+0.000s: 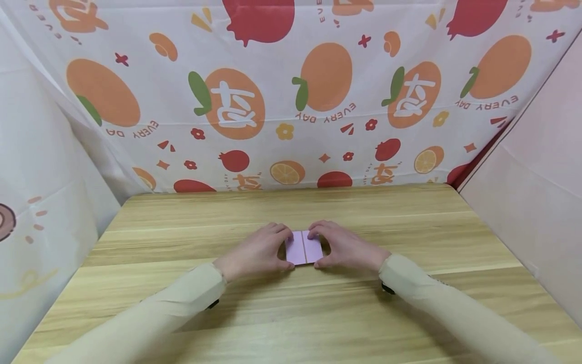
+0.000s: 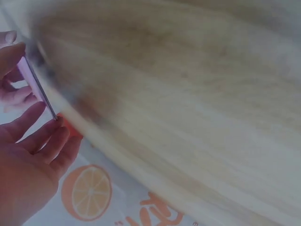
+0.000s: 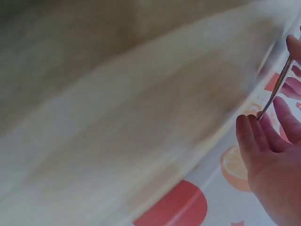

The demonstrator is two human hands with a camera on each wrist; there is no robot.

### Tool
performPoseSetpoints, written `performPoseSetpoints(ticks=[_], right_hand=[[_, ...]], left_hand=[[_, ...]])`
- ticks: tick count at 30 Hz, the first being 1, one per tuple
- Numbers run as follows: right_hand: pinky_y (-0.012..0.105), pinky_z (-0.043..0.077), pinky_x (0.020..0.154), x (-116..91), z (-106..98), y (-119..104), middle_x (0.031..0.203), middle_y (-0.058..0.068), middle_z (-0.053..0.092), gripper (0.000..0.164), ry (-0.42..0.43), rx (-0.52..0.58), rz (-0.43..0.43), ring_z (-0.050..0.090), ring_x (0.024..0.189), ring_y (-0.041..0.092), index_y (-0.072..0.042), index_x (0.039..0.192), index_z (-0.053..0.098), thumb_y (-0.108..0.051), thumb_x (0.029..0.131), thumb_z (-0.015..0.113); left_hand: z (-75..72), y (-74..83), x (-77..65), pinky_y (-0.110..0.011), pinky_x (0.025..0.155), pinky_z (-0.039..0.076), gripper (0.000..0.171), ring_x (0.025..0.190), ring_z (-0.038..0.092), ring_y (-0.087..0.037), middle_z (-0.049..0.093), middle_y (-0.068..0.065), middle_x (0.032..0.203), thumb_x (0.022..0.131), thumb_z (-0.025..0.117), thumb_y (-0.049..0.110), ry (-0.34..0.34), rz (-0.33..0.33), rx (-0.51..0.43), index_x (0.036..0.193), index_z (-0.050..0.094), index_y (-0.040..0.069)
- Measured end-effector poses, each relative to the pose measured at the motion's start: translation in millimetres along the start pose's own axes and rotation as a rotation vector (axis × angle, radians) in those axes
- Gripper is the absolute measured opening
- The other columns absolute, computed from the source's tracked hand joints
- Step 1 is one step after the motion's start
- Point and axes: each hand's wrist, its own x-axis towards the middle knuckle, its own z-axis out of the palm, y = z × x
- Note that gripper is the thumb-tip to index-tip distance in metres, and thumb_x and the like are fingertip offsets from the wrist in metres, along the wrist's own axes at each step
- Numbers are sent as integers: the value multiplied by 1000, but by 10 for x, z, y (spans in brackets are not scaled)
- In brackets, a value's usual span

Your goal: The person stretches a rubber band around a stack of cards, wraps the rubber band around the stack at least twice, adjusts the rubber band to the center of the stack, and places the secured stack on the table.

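Note:
A small, thin lilac rectangle (image 1: 296,248) with a brown line across its middle lies between the two hands above the wooden table; its exact kind cannot be told. My left hand (image 1: 261,252) holds its left side, thumb at the near edge and fingers at the far edge. On the right side, my right hand (image 1: 350,251) grips it the same way. Seen nearly edge-on in the left wrist view, the lilac rectangle (image 2: 35,84) shows a dark, thin rim. The right wrist view shows its narrow edge (image 3: 278,87) beside the right hand (image 3: 277,157).
The wooden table (image 1: 282,318) extends around both forearms. A white cloth with printed fruit (image 1: 277,151) hangs behind its far edge. Pale cloth walls (image 1: 50,151) stand at the left and right.

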Motion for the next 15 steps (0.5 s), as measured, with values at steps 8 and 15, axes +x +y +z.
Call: performPoseSetpoints(ticks=[8,15], right_hand=[[31,42,99,32,22,16,130,-9,50,61,-35,3,-11,46,115,9,-17,127,56,-40,78,83],[33,38,105,21,22,40,133,-9,51,63,-63,-5,10,44,122,9,-20,130,57,-45,78,82]], left_hand=[[82,-107,-22,-40,98,44,57,113,52,-20,60,-3,124,78,80,45,-32,5,20,121,62,13],[91,-145,-34,-45,99,42,56,117,50,-23,60,-3,128,80,78,49,-64,-1,17,122,63,16]])
